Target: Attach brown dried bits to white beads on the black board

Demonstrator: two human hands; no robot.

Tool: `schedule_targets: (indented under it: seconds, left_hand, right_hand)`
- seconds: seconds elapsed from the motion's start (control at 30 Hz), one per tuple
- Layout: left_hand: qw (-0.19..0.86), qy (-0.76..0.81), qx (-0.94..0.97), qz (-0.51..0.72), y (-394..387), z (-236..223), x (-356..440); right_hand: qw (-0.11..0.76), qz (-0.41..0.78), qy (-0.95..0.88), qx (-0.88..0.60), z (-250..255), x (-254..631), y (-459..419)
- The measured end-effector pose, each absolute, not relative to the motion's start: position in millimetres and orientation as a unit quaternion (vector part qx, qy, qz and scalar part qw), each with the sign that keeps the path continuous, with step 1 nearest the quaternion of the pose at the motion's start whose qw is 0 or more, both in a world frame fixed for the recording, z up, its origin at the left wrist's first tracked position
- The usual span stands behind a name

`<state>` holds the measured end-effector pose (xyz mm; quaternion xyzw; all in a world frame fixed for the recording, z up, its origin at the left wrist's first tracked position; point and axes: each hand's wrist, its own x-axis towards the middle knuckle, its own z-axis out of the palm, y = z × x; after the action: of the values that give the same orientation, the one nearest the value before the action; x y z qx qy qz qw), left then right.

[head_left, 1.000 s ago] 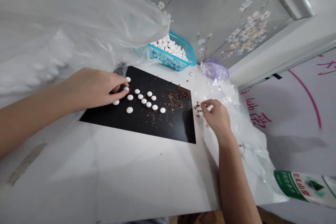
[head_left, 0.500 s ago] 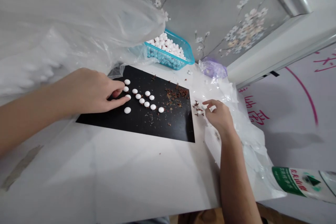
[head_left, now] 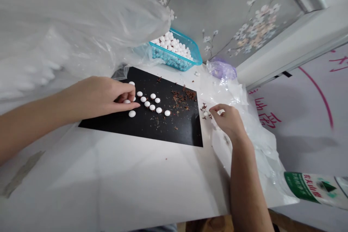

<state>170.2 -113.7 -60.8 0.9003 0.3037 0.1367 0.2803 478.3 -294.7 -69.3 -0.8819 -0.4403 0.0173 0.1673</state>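
Observation:
My left hand hovers low over the left end of a black mat. Its index finger curls down and its thumb stretches apart from it. Between and under these fingers show small white domed pieces, one a white piece; I see no firm grip on any. Another white piece lies just below the thumb, and several more run in a slanting row to the right. At the mat's right side, my right hand has thumb and index drawn together beside small brown branched pieces; what they pinch is hidden.
A blue basket full of white balls stands behind the mat. Brown crumbs are scattered on the mat's right part. Clear plastic bags bulge on the left, and more plastic lies at right near a bottle.
My left hand has shifted slightly right, its thumb now reaching past the white pieces. My right hand's fingers have closed together beside the brown pieces.

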Motion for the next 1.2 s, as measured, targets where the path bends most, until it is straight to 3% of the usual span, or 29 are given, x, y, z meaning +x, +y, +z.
schedule_targets:
  seconds: [0.17,0.27,0.4,0.53,0.9,1.2]
  left_hand:
    - [0.584,0.256,0.743,0.201,-139.4,-61.9,183.4]
    - [0.671,0.225,0.686,0.168,-156.7,-68.8,189.4]
    - [0.687,0.219,0.673,0.168,-165.3,-77.8,192.6]
    - [0.701,0.229,0.658,0.149,-161.1,-79.3,191.7]
    - [0.716,0.230,0.648,0.123,-159.6,-79.9,191.1]
    - [0.739,0.190,0.639,0.094,-158.9,-76.5,187.5]
  right_hand:
    - [0.296,-0.096,-0.494,-0.812,-63.8,445.6,-287.2]
    - [0.390,-0.032,-0.560,-0.730,-62.1,406.3,-284.3]
    - [0.438,0.148,-0.631,-0.622,-62.4,362.9,-287.4]
    - [0.457,0.228,-0.640,-0.573,-66.0,347.8,-290.4]
    - [0.465,0.214,-0.652,-0.559,-75.4,345.2,-288.3]
    - [0.460,0.099,-0.693,-0.546,-80.7,341.6,-293.9]
